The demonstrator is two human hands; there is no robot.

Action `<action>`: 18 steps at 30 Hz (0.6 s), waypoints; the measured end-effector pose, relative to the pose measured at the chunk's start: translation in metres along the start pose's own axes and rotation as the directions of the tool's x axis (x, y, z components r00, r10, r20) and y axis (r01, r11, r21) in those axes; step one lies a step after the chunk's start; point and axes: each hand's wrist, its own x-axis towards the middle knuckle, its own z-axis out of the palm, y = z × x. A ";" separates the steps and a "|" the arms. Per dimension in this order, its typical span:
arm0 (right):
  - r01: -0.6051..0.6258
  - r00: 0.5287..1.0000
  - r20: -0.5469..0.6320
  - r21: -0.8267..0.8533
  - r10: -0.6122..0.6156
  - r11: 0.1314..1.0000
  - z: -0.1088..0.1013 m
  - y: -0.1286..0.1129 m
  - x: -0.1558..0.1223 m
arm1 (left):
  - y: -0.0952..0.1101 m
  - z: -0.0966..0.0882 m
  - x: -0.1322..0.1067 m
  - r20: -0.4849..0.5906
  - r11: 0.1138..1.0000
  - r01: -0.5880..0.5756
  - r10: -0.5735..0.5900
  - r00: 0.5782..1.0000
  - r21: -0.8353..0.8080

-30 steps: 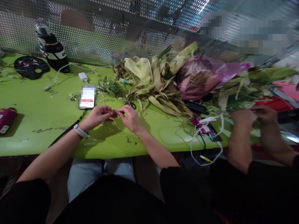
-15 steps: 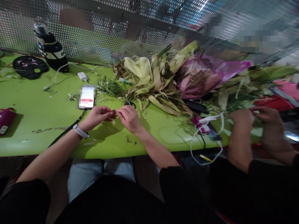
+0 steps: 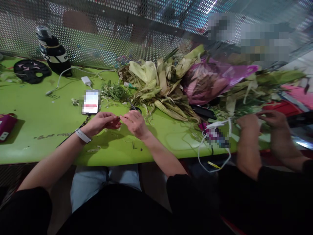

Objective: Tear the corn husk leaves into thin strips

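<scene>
Over the green table (image 3: 171, 140), my left hand (image 3: 105, 122) and my right hand (image 3: 135, 124) meet with their fingertips almost touching. The fingers of both are pinched; whatever they hold is too small to make out. A white watch band circles my left wrist. Just behind my right hand lie scissors (image 3: 137, 108), partly hidden by it. A phone (image 3: 91, 102) with a lit screen rests beyond my left hand, and a small heap of thin green strips (image 3: 113, 91) sits to the right of the phone. Pale scraps (image 3: 94, 149) are scattered near the table's front edge.
Corn husks (image 3: 168, 109) and a pink plastic bag (image 3: 205, 81) are piled at the back. A dark bottle (image 3: 55, 54) and a black mask-like piece (image 3: 31, 71) stand at the left. On the right, a co-worker's hands (image 3: 249, 124) work beside a white cable (image 3: 199, 156).
My fingertips have shifted slightly, and the small greenish bit seen between them before no longer shows clearly. The view has moved a little; the table things stay in place.
</scene>
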 end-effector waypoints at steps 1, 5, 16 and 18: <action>-0.036 0.999 -0.024 0.050 0.037 0.998 -0.001 0.000 0.001 | 0.001 0.000 -0.001 0.005 1.000 -0.015 0.015 1.000 0.018; -0.222 0.965 -0.049 0.383 0.259 0.897 -0.008 -0.004 0.004 | 0.005 0.005 -0.005 0.015 0.989 -0.089 0.088 0.996 0.118; -0.385 0.918 0.162 0.585 0.363 0.713 -0.010 -0.011 0.008 | 0.008 0.007 -0.006 0.057 0.981 -0.059 0.049 0.997 0.185; -0.366 0.925 0.146 0.586 0.351 0.722 -0.010 -0.011 0.007 | 0.007 0.004 -0.006 0.079 0.985 -0.027 0.013 0.997 0.170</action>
